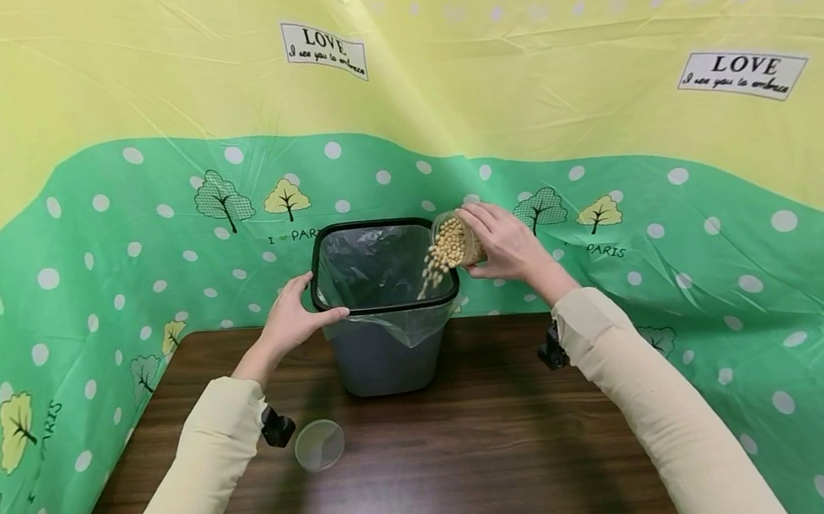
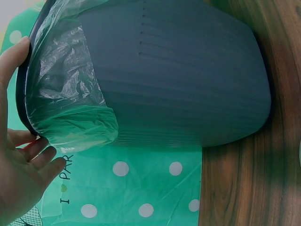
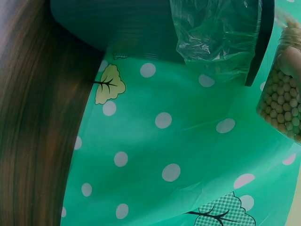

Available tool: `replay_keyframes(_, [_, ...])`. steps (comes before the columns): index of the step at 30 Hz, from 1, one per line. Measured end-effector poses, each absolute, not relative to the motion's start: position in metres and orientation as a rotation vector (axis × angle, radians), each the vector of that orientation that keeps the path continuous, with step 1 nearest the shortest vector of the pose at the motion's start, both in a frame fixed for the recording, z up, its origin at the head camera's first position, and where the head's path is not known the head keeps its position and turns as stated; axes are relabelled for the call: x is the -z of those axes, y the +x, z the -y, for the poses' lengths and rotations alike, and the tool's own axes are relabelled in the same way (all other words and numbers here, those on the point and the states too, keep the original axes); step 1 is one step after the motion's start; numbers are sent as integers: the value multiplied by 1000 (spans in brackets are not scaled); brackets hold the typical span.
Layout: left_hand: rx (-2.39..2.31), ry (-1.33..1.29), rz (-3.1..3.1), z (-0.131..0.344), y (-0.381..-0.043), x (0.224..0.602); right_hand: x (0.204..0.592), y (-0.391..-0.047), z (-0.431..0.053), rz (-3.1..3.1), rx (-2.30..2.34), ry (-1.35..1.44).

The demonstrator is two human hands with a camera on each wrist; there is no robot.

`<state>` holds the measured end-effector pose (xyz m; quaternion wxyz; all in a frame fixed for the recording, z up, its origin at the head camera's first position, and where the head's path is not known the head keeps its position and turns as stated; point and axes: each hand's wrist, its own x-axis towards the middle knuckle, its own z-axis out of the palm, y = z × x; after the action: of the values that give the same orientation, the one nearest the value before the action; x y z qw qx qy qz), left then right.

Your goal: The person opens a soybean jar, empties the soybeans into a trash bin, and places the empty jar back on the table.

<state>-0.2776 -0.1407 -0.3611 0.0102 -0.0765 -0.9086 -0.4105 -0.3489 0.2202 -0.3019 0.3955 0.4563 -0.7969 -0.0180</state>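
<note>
A dark grey trash bin (image 1: 385,360) with a black rim and a clear plastic liner (image 2: 66,70) stands upright near the table's far edge. My left hand (image 1: 290,316) holds its near left rim corner, thumb along the front and fingers at the side; the left wrist view shows this hand (image 2: 23,174) up close. Over the right side of the bin, my right hand (image 1: 504,239) grips a clear jar (image 3: 277,101) tipped toward the opening. Soybeans (image 1: 448,245) stream from its mouth into the bin, with many still inside the jar. The bin's bottom is hidden.
A round clear lid (image 1: 319,445) lies on the dark wooden table (image 1: 435,472), in front of the bin and to the left. Behind the table hangs a green and yellow printed cloth (image 1: 601,187), close to the bin.
</note>
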Motion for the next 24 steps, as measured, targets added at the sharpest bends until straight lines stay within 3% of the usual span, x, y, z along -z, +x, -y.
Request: replay_keyframes(24, [1300, -222, 2825, 140, -279, 361, 296, -352, -216, 1946, 143, 1243])
